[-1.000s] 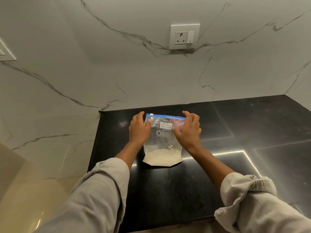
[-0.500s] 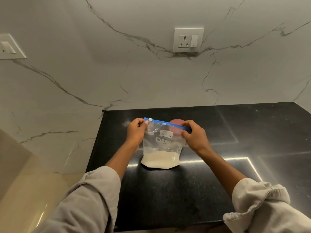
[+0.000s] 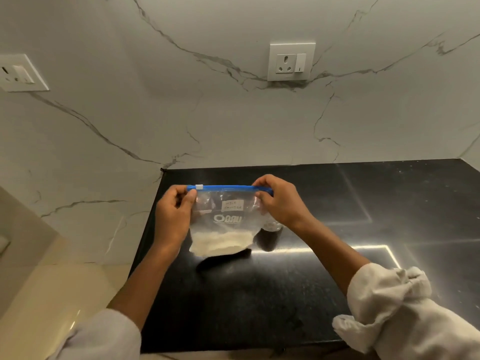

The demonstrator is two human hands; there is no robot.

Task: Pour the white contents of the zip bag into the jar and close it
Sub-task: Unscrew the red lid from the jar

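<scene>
Fingers [image 3: 185, 201] of the left hand [image 3: 172, 216] are curled and pinch the left end of the zip bag [image 3: 226, 222] at its blue zip strip [image 3: 228, 188], with the thumb pressed against the plastic just below the small white slider [image 3: 199, 187]. Opposite it, the right hand [image 3: 279, 203] pinches the right end of the same strip, its fingers bent over the top edge and its thumb on the near face of the bag. Between the two hands the strip runs straight and nearly level, and the bag hangs upright from it.

Clear plastic makes up the bag, which carries a small white label [image 3: 232, 205] with handwriting too small to read and a printed white logo beneath it. White powder [image 3: 220, 242] fills the bottom part of the bag, whose lower edge sits at or just above the black countertop [image 3: 259, 294]; whether it touches the counter cannot be told.

Behind the bag's lower right corner, a jar [image 3: 270, 233] with a dark body stands on the countertop, mostly hidden by the bag and the right wrist.

Rolled-up pale sleeves [image 3: 389, 305] cover both forearms near the camera. White marble with grey veins forms the wall [image 3: 181, 113] behind the counter, bearing a socket with a switch [image 3: 291, 62] above the bag and another switch plate [image 3: 20, 74] at the far left.
</scene>
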